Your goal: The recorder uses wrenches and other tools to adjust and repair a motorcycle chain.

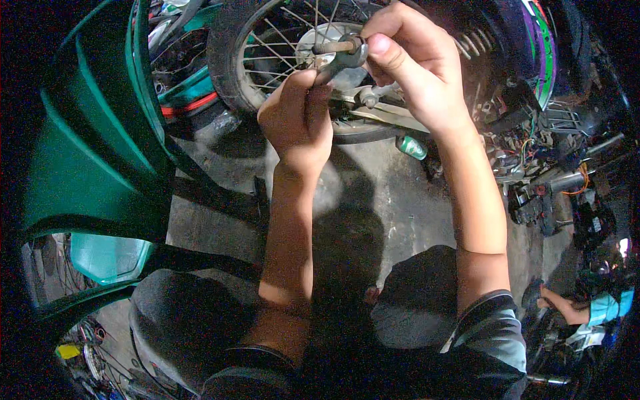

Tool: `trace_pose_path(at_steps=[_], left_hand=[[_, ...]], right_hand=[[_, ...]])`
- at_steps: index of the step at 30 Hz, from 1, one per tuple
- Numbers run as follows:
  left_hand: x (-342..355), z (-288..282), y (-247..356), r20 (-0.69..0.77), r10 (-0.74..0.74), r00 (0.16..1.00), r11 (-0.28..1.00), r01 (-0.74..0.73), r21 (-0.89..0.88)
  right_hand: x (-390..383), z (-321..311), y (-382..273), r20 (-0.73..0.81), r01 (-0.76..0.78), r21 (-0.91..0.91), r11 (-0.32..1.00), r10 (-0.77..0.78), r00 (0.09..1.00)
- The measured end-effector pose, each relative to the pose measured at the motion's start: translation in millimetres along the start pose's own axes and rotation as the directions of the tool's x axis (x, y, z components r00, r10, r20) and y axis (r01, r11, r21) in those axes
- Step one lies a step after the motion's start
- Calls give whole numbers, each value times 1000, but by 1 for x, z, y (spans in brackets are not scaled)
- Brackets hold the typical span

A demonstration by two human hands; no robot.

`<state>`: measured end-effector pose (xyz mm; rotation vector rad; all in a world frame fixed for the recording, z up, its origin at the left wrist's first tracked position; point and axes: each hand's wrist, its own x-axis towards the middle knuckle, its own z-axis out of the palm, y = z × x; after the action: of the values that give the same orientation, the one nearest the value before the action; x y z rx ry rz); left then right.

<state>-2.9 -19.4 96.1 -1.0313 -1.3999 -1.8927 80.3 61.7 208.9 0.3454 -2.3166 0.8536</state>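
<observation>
In front of the wheel, my left hand [298,120] is closed around the handle of a metal wrench [333,69]. The wrench slants up to the right, and its rounded end meets a threaded bolt [335,48] that points left. My right hand [417,63] pinches the bolt at that end with thumb and forefinger; its other fingers curl behind. Whether the bolt passes through the wrench's ring or lies against it I cannot tell. Just beyond both hands stands a spoked motorcycle wheel [233,60] with a black tyre.
A green plastic chair [100,147] stands close on my left. On the concrete floor [413,207] lies a green can [412,147] near the wheel. Loose wires and motorcycle parts [533,150] crowd the right side. Another person's bare limb [567,307] with teal cloth shows at the lower right.
</observation>
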Motion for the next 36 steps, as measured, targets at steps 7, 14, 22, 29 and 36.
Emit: trace_pose_path(at_steps=[7,14,22,29,36], left_hand=[[-7,4,-13,-51,20,998,999,-22,-32],[-6,-1,-6,-72,13,997,1000,-14,-20],[-11,-3,-13,-94,-121,988,993,121,-7],[-1,3,-15,-65,-103,993,994,100,-50],[-6,2,-7,-130,-127,983,977,101,-190]], right_hand=[[1,4,5,210,-313,319,895,256,944],[2,22,7,59,-73,270,960,59,997],[-1,30,3,90,-345,404,847,339,936],[-2,36,12,50,-235,364,901,233,971],[-12,43,18,116,-283,482,829,260,959]])
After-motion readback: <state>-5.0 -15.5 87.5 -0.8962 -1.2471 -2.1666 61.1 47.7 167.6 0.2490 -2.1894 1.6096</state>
